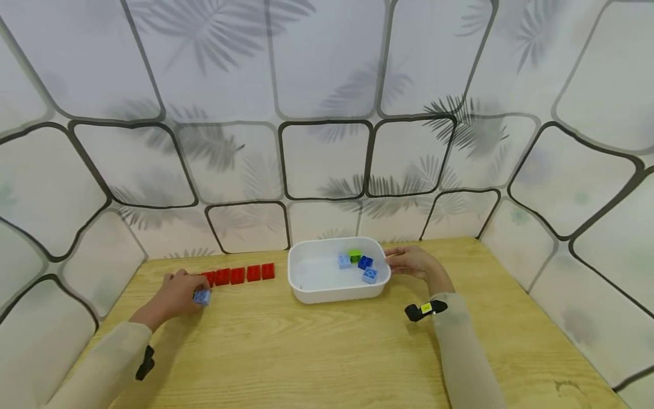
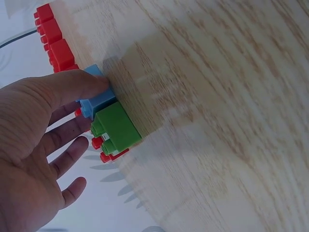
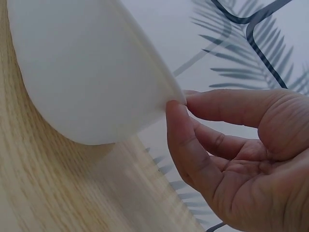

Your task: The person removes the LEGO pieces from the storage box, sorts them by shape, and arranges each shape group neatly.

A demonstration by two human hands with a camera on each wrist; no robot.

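My left hand (image 1: 194, 292) rests on the wooden table (image 1: 306, 352) and holds a light blue brick (image 1: 201, 297) at its fingertips, just in front of a row of red bricks (image 1: 237, 275). In the left wrist view the thumb (image 2: 91, 83) presses on that light blue brick (image 2: 99, 99). A green brick (image 2: 116, 126) sits right beside it, against the red bricks (image 2: 50, 36). My right hand (image 1: 403, 262) pinches the right rim of a white tub (image 1: 317, 284) between thumb and forefinger, as seen in the right wrist view (image 3: 181, 100).
The tub holds two light blue bricks (image 1: 370, 275), a dark blue brick (image 1: 365, 262) and a green brick (image 1: 355, 254). Patterned panels (image 1: 327, 159) wall the table at the back and both sides. Bare wood stretches along the front.
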